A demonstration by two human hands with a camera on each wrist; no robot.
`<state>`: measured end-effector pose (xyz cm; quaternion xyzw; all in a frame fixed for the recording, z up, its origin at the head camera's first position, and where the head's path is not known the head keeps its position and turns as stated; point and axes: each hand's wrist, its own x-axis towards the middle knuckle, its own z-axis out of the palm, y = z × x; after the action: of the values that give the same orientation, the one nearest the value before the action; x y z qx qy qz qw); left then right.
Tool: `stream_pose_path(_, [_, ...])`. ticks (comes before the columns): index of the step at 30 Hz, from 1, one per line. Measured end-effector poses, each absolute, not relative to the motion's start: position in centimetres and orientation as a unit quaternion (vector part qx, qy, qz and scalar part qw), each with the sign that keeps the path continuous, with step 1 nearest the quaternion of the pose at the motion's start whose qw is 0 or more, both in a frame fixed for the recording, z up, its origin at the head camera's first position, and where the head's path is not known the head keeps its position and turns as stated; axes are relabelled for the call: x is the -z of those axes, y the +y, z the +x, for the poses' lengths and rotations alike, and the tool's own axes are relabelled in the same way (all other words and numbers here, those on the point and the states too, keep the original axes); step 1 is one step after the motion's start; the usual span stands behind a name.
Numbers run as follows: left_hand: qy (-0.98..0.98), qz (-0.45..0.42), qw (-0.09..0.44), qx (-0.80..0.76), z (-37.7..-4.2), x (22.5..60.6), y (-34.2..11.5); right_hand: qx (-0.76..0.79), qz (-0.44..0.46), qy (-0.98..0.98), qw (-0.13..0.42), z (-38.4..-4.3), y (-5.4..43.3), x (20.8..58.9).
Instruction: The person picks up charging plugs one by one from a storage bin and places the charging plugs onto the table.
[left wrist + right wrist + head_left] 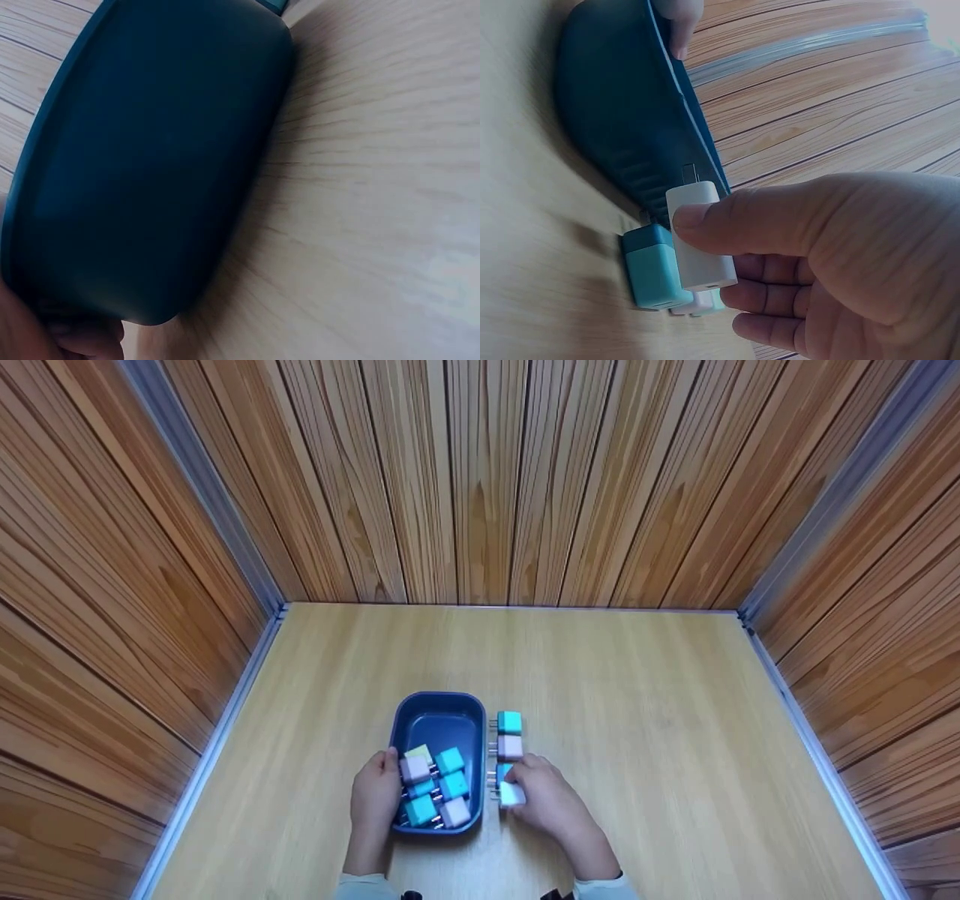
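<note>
My left hand (375, 791) grips the left rim of a dark blue rectangular tub (442, 727). Several charger plugs in teal, pale lilac and yellow lie piled in the tub's near half. Between thumb and fingers, my right hand (551, 799) pinches a white charger plug (701, 251), its prongs pointing toward the tub. Beside the tub's right side, a teal charger plug (510, 723), a lilac charger plug (511, 747) and a blue charger plug (503, 772) stand in a row on the table, prongs leftward. The right hand partly covers the blue one.
Wood-grain panels rise at the back, with a left wall (112, 585) and a right wall (885, 607) at the sides. Metal strips run along the corners and edges of the light wooden table (637, 682).
</note>
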<state>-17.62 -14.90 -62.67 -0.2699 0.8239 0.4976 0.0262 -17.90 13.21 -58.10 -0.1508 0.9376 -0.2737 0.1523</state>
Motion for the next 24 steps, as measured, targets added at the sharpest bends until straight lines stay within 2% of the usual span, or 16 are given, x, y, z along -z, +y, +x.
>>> stream_pose_path(17, [0.828, -0.274, 0.028, -0.487, -17.8, 62.5, -14.9, 0.266, -0.142, 0.94, 0.159, -17.8, 12.7, 59.4])
stream_pose_path(24, [0.832, -0.275, 0.021, -0.482, -17.7, 62.5, -14.8, 0.253, -0.146, 0.945, 0.145, -17.5, 12.3, 59.9])
